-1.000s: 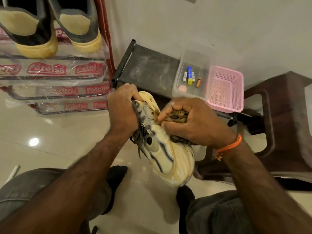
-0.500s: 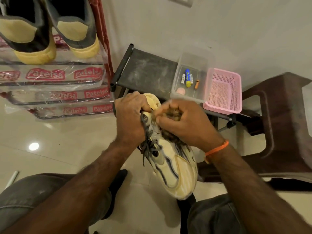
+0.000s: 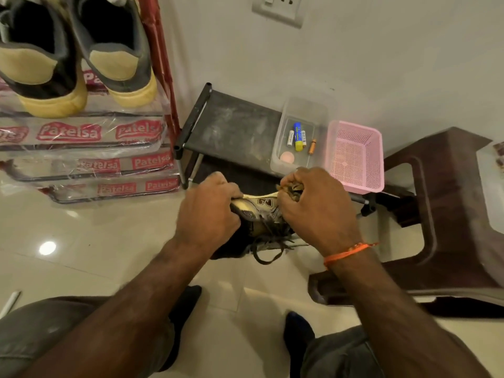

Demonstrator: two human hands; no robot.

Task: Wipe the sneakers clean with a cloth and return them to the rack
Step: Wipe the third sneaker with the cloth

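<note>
Over the floor, by the rack: sneaker (image 3: 259,214) turned in mid-wipe.
Left hand (image 3: 210,214) grips its collar; right hand (image 3: 313,211) pinches the bunched cloth (image 3: 293,190) at the heel, where a second ago it rubbed the side. Rack (image 3: 81,148) return likely waits on more wiping.

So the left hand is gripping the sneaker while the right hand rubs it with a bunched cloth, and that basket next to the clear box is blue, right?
Nearly. The basket is pink, not blue, as the head view shows. The rest stands: the left hand grips the sneaker, the right hand holds the bunched cloth against it, and the basket sits beside the clear box.
</note>
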